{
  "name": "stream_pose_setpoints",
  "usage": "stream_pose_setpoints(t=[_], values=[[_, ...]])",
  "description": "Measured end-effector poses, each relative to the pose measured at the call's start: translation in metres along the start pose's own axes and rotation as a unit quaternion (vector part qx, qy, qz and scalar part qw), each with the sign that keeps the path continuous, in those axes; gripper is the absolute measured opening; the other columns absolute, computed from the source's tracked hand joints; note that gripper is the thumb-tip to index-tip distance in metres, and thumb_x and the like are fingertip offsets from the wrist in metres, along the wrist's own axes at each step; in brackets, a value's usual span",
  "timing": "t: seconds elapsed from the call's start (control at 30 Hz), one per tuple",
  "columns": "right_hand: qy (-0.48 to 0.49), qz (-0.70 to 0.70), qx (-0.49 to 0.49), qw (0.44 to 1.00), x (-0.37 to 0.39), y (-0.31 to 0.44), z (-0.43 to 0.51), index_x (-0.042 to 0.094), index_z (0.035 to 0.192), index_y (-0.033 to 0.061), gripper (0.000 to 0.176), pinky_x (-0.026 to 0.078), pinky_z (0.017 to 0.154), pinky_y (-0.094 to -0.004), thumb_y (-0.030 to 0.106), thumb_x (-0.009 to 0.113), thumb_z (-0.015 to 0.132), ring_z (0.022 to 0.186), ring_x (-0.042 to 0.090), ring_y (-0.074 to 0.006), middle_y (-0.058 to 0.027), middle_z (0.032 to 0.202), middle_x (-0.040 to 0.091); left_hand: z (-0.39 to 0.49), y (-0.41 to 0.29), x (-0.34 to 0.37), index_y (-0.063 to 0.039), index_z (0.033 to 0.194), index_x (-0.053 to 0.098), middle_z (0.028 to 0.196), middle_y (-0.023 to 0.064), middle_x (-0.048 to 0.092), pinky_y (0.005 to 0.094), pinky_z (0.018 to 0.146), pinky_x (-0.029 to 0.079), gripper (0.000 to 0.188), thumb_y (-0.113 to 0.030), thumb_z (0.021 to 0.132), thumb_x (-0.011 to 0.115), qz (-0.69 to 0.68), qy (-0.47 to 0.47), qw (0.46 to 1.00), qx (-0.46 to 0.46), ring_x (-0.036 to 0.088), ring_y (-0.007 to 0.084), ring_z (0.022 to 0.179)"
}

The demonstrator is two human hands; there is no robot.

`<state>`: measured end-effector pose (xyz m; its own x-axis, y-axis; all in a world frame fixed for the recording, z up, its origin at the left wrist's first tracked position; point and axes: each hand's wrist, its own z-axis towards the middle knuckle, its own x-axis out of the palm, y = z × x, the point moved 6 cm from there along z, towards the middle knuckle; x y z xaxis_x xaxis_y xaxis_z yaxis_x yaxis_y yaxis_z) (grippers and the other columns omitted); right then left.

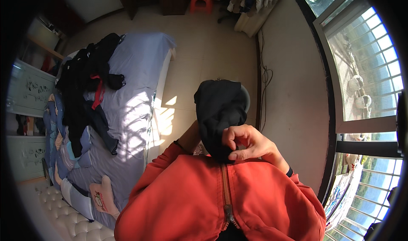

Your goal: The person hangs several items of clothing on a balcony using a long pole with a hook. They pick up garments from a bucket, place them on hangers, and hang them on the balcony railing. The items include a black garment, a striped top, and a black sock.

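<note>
A black cloth garment [218, 110] hangs bunched in front of my chest. At its lower right edge, the fingers and thumb of my right hand [250, 144] curl in and grip the dark fabric. My left forearm [190, 137] reaches up behind the garment from the left, and the cloth hides the left hand itself. Beyond the garment, the pale rim of a round container [246, 97], perhaps a bucket, shows on the right; the rest of it is covered.
Left of me stands a bed [130, 65] with a pile of dark clothes [84, 72], a red strap [98, 93] and a crumpled quilt [57, 129]. A cable [264, 78] runs along the right wall beneath a barred window [366, 65]. A red stool [201, 2] stands far ahead.
</note>
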<state>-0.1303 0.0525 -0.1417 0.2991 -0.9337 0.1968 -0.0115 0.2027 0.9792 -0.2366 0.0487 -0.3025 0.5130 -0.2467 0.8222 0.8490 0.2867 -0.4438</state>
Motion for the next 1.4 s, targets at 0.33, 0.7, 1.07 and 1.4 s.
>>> stream_pose_setpoints(t=[0.33,0.7,1.07,1.4], values=[[-0.301,0.353,-0.020,0.886,-0.077,-0.059,0.002,0.041,0.131,0.0150,0.055,0.037,0.096,-0.0500,0.053,0.037,0.091,0.117,0.047,-0.0277,-0.0100,0.129,0.048,0.023,-0.098,0.099,-0.003,0.133,0.037,0.130,0.0083,0.046,0.0323,0.099,0.036,0.044,-0.027,0.096,0.043,0.112,-0.044,0.990,-0.069,0.047,0.0207,0.114],[-0.266,0.421,-0.309,0.810,-0.132,0.017,-0.003,0.061,0.101,0.0015,0.029,0.050,0.085,-0.0358,0.025,0.051,0.087,0.091,0.061,-0.0244,-0.0110,0.096,0.065,-0.103,-0.096,0.064,-0.003,0.128,0.045,0.123,0.0055,0.051,0.0309,0.096,0.039,0.049,0.004,0.081,0.056,0.459,-0.289,0.834,-0.101,0.049,0.0172,0.112],[-0.395,0.039,-0.359,0.845,-0.126,0.088,-0.052,0.053,0.115,-0.0013,0.032,0.052,0.081,-0.0319,0.021,0.044,0.093,0.091,0.062,-0.0214,-0.0116,0.104,0.061,-0.156,-0.115,0.028,-0.004,0.109,0.056,0.108,0.0071,0.059,0.0403,0.092,0.043,0.028,-0.001,0.082,0.047,0.088,-0.347,0.928,0.103,0.055,0.0221,0.103],[-0.395,-0.219,0.072,0.889,-0.050,-0.013,-0.047,0.038,0.135,0.0099,0.063,0.039,0.096,-0.0340,0.013,0.065,0.078,0.114,0.049,-0.0216,-0.0102,0.127,0.049,-0.117,-0.117,0.106,-0.004,0.116,0.052,0.112,0.0067,0.057,0.0383,0.097,0.037,0.042,-0.010,0.075,0.058,0.207,-0.272,0.932,0.117,0.052,0.0231,0.108]])
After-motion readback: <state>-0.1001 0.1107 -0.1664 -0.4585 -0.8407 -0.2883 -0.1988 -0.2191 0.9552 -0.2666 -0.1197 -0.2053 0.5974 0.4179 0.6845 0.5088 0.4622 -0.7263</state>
